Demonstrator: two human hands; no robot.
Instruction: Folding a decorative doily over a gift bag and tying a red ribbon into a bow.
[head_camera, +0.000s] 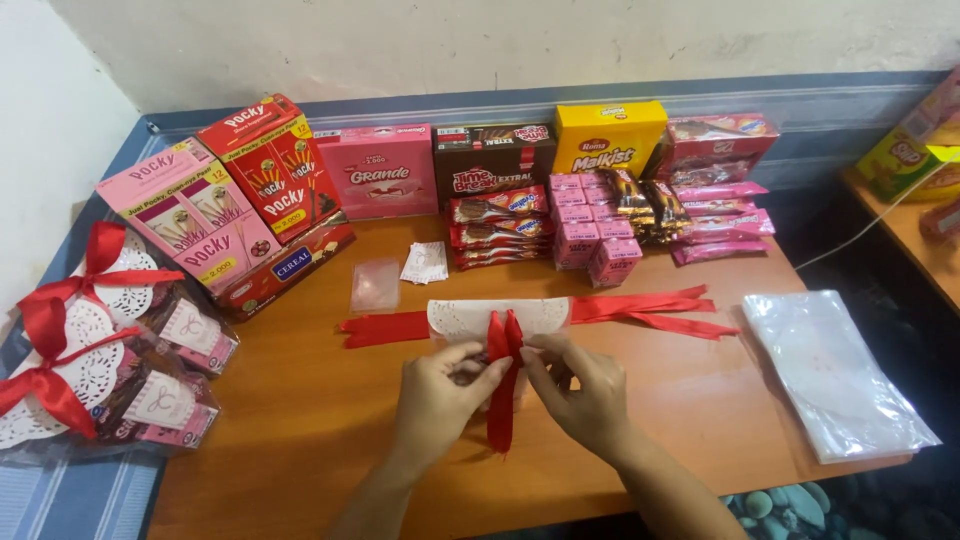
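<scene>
Red ribbon (503, 385) runs down the lower middle of the frame, between the two hands, its upper ends poking up over the edge of a white paper doily (497, 316) folded across the top of a small packet. The left hand (437, 398) sits just left of the ribbon, fingers curled and pinched closed on it near the doily's lower edge. The right hand (585, 396) sits just right of it, thumb and forefinger likewise pinched on the ribbon at about the same height. Below the grip the ribbon's tail hangs straight toward the lower edge of the wooden table (300, 430).

Behind the doily, loose red ribbon strips (640, 308) lie flat across the table, reaching left and right. A stack of clear plastic bags (830, 375) lies at the right of the frame. Along the upper part, boxes of snacks (380, 170) stand against the wall, with pink and brown wrapped packs (590, 225) piled in front of them. At the far left lie finished packets (110, 375), each topped with a doily and tied with a red bow.
</scene>
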